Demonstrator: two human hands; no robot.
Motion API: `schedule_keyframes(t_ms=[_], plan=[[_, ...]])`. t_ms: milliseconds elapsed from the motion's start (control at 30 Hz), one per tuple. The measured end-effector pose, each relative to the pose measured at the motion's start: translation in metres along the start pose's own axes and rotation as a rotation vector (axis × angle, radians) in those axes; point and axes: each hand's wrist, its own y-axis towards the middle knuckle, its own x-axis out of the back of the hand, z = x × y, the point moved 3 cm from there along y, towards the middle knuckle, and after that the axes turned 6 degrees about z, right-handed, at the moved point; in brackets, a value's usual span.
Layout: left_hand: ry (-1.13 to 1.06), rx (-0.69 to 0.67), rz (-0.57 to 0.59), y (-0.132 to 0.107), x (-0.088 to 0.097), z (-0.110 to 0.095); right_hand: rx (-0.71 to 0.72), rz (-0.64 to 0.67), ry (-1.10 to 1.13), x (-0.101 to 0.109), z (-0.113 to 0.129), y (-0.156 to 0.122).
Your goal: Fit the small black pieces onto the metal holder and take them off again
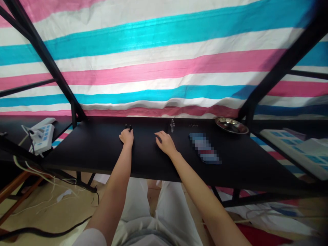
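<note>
Both my arms reach out over a black table [102, 150]. My left hand [126, 137] is closed in a loose fist on the tabletop, and two small dark pins [128, 127] stand just beyond its knuckles. My right hand [165, 142] rests on the table with its fingers curled over a small dark thing I cannot make out. A little cluster of small clear pieces [172, 125] stands beyond my right hand. A row of tiny dark pieces [193, 126] lies farther right.
A round metal dish [232, 125] sits at the table's back right, and a blurred flat object [205, 148] lies right of my hand. Black frame bars [46, 61] slant up on both sides. A white power strip [41, 134] with cables lies left. A striped sheet hangs behind.
</note>
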Motion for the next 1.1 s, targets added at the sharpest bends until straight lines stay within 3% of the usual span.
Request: schedule_keyframes(t_ms=[200, 333, 433, 600, 800, 900, 1033, 1100], plan=[[0.012, 0.007, 0.004, 0.000, 0.000, 0.000, -0.058, -0.106, 0.007, 0.011, -0.002, -0.001], [0.017, 0.010, 0.007, -0.002, 0.001, -0.001, -0.258, -0.304, -0.014, 0.027, -0.019, -0.006], [0.012, 0.011, 0.010, -0.003, 0.002, -0.003, -0.418, -0.356, -0.043, 0.031, -0.037, -0.010], [0.016, 0.014, 0.018, -0.003, 0.002, -0.002, -0.637, -0.229, -0.119, 0.020, -0.062, -0.016], [0.007, 0.016, 0.015, -0.012, 0.012, 0.001, -0.712, -0.072, -0.171, 0.011, -0.065, -0.015], [-0.015, -0.185, 0.018, -0.028, 0.010, -0.018, -0.749, 0.003, -0.178, 0.011, -0.063, -0.011], [0.004, -0.730, 0.113, -0.065, -0.007, -0.066, -0.768, 0.066, -0.163, 0.009, -0.064, -0.008], [0.073, -0.939, 0.154, -0.082, -0.019, -0.087, -0.771, 0.074, -0.164, 0.007, -0.066, -0.007]])
